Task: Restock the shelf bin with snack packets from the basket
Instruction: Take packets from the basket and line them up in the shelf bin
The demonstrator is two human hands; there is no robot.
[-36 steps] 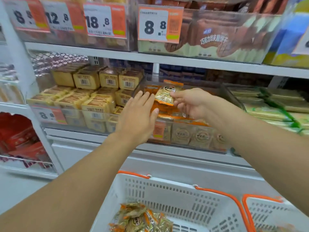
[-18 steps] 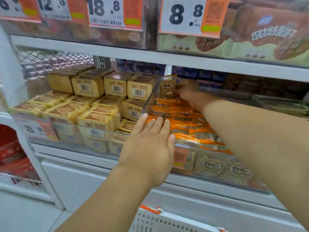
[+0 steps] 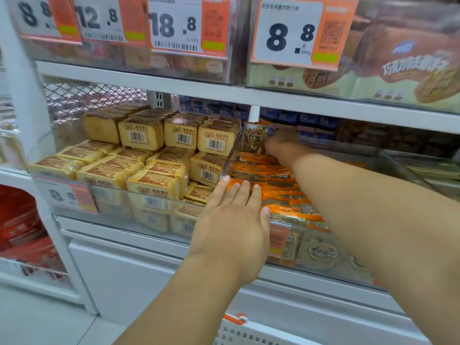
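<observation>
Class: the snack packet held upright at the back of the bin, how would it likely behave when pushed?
The snack packet in the right hand looks like thin crinkly film, so probably light and floppy. Standing on edge, it would likely tip over. Its glossy wrapper may slide on the orange-edged packets beneath.

Yellow cake packs (image 3: pixel 139 155) fill the bin at 9 o'clock. Price tags (image 3: pixel 293 33) hang at 12 o'clock. Red boxes (image 3: pixel 17 220) sit low at 8 o'clock.
</observation>
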